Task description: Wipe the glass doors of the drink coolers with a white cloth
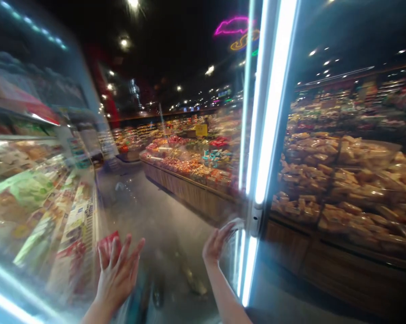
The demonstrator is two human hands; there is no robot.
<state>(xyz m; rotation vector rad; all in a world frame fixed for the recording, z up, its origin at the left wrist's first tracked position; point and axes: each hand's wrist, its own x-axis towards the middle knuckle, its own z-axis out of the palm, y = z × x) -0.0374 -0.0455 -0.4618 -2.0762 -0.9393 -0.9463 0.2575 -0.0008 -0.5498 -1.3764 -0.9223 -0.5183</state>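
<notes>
Wooden counters [185,188] of packaged food [196,165] stand beyond the light-edged glass door [256,213].

There are two grips [119,272], one door handle [238,222], one red packet [106,242] and one yellow sign [201,130].

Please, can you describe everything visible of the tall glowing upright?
The glowing upright leans slightly, its top to the right, and runs out of the picture's top. Long white light strips line it, broken by a grey, metal-looking fitting with a dark spot. The right hand curls at a pale, handle-like piece on its left; blur hides the exact contact.
</notes>
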